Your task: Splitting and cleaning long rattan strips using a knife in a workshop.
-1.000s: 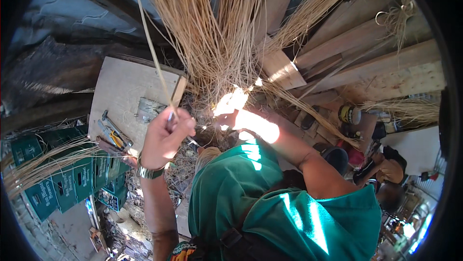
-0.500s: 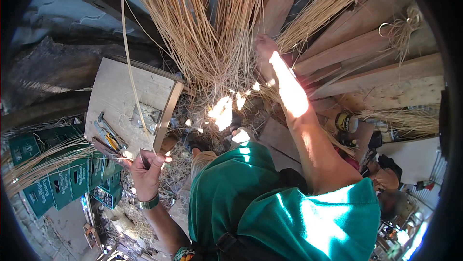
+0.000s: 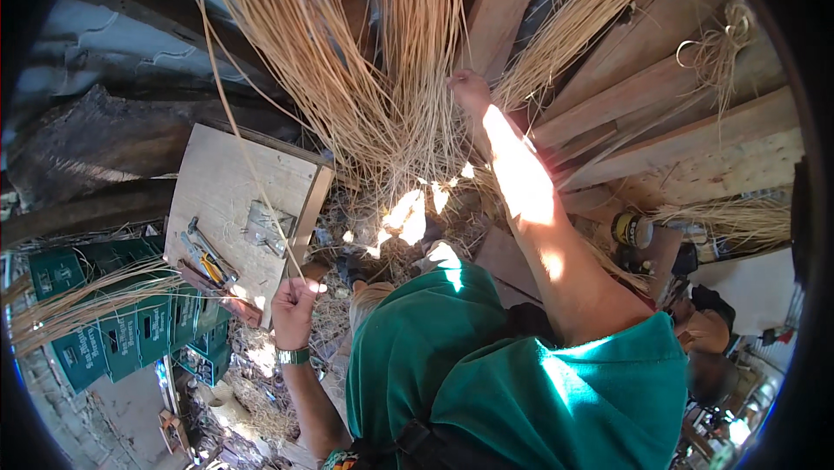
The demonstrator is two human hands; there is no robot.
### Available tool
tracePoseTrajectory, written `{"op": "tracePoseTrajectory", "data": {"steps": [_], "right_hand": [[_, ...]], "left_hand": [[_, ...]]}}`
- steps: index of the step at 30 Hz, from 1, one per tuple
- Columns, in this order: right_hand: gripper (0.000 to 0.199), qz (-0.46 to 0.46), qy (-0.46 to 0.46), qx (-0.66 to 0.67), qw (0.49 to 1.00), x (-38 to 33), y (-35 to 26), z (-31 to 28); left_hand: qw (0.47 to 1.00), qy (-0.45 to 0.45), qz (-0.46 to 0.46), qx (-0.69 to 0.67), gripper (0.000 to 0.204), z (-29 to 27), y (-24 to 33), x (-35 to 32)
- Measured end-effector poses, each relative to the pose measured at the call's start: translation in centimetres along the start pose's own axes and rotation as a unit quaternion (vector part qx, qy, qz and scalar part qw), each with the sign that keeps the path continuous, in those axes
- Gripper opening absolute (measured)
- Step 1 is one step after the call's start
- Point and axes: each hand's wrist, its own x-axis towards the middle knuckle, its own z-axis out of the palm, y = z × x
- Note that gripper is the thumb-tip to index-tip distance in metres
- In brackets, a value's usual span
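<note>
My left hand (image 3: pixel 294 309) grips one long straw strand (image 3: pixel 228 114), fist closed; right hand (image 3: pixel 469 88) grasps the hanging straw bundle (image 3: pixel 382 96). Draw steadily, avoiding snags.

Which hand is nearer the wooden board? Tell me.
Left. The left hand, closed on a reed strand, sits just below the wooden board at its lower corner. The right hand is far off, up in the hanging reed bundle.

Wooden board (image 3: pixel 221 188) with metal bracket (image 3: pixel 265 228) and pliers (image 3: pixel 208 263) on it. Green crates (image 3: pixel 104 322) stacked at left. Timber planks (image 3: pixel 669 114) at right, small can (image 3: pixel 632 229) below them.
</note>
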Motion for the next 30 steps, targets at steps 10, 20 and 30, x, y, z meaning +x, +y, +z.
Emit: {"op": "tracePoseTrajectory", "data": {"steps": [10,20,30], "right_hand": [[0.035,-0.076,-0.036,0.022,0.996,1.8,1.1,-0.1],[0.026,-0.053,-0.001,-0.138,0.989,-0.6,6.6,1.5],[0.022,0.081,-0.154,-0.284,0.943,-13.0,26.5,-4.8]], "left_hand": [[1.000,0.013,-0.012,-0.023,0.015,-0.5,-0.9,0.8],[0.999,0.029,-0.016,-0.032,0.011,1.2,0.0,1.3],[0.989,-0.068,0.092,0.094,0.015,10.9,10.9,12.0]]}}
